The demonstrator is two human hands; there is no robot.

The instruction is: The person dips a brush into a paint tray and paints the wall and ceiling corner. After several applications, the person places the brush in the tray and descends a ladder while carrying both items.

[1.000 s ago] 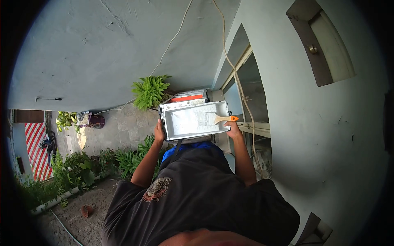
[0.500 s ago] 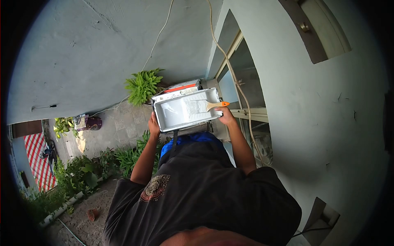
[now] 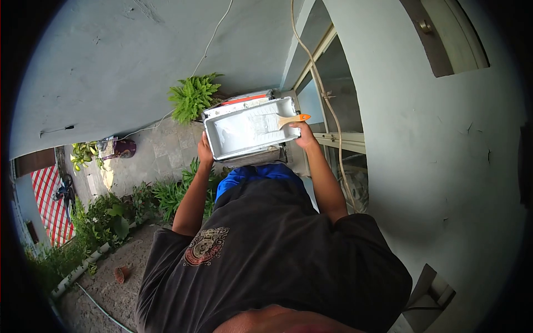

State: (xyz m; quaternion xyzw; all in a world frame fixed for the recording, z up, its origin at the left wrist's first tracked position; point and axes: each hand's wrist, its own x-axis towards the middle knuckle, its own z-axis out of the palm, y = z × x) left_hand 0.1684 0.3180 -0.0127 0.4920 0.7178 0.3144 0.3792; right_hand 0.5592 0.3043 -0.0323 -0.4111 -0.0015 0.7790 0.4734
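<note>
A paint tray with white paint in it is held between my two hands in front of my waist, its left end a little lower in view. My left hand grips the tray's left end. At the right end, my right hand is closed on the rim, just below the handle of a paintbrush. That paintbrush has a wooden handle with an orange tip and lies across the tray's right part, its bristles in the white paint. My fingers under the tray are hidden.
Behind the tray is a paint-spotted platform with an orange-red stripe. A fern stands by the grey wall. A cable hangs before the window at right. Plants grow at left, near a purple pot.
The tray, brush and both hands appear higher in view, along with the surroundings. More of the platform's near edge shows below the tray. Both hands keep their grip.
</note>
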